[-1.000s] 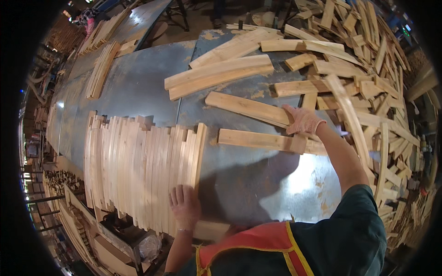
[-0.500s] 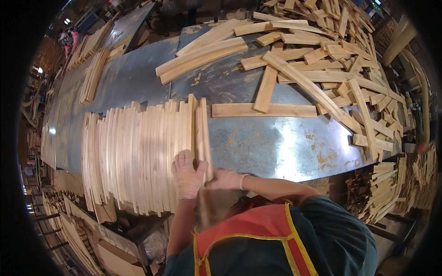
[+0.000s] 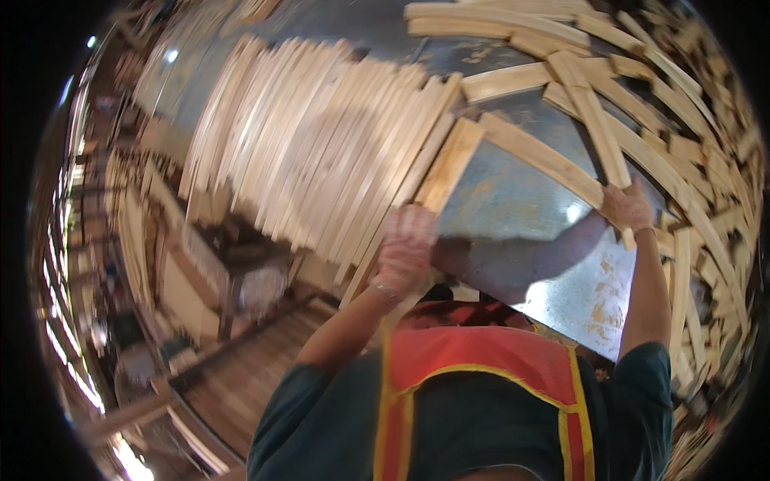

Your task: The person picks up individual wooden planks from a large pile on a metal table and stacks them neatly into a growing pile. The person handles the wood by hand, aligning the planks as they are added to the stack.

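Left hand [image 3: 407, 248] fingers closed on the near end of a slat [image 3: 447, 166], last in the stack [image 3: 321, 152] just beyond them. Right hand [image 3: 626, 207] fingers curled over a plank [image 3: 595, 124] end on the metal table [image 3: 513, 200]; loose pile [image 3: 706, 160] right of them.

Bare metal in the middle, wood on both sides

The shiny surface [image 3: 529, 200] is free between the row of sticks [image 3: 321, 152] and the messy stick pile [image 3: 682, 160] crowding the right.

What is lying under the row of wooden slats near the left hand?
The row of wooden slats rests on a grey metal tabletop, bare beside it. The surface directly beneath is covered by the slats. The left hand presses their near ends, hiding those.
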Tool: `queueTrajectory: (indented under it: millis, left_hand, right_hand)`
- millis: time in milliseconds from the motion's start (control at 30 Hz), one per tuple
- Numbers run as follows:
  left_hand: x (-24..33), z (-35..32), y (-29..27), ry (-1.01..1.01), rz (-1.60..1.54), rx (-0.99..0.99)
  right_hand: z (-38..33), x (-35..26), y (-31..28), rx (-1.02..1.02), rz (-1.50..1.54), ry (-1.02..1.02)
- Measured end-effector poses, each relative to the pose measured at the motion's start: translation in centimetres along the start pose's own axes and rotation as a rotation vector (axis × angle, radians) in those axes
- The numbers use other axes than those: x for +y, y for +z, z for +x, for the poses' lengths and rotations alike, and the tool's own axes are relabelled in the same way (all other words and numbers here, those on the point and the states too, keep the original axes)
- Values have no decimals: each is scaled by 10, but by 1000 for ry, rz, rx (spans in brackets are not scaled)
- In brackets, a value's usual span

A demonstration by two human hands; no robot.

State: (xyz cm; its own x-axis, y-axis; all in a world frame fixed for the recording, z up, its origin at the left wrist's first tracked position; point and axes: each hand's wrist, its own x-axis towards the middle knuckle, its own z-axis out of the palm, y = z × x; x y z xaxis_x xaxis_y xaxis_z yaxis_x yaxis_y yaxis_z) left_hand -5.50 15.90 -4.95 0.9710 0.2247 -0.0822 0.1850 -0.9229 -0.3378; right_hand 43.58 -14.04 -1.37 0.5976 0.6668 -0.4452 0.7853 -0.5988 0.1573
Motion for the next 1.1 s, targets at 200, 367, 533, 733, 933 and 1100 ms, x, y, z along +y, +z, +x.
queueTrajectory:
  millis: [200, 367, 533, 733, 933, 1100]
  left_hand:
    - [84, -31, -25, -78, -513, 152]
    - [30, -54, -40, -496, -636, -149]
    - [-35, -44, -74, -674, -1245, -432]
    - [-95, -45, -97, -645, -2067, 41]
    - [-122, -9, -68, -1071, -2054, 155]
    - [-134, 1, -32, -1465, -2427, 734]
  right_hand:
    - [-2, -43, 3, 407, 601, 131]
    - [-51, -110, 13, 203, 1350, 130]
    - [-110, -228, 60, -23, 1735, 313]
    - [-135, -368, 67, -14, 1205, 98]
    - [-67, -452, -22, -390, 1022, -512]
    - [-36, -381, -36, -416, 1431, -264]
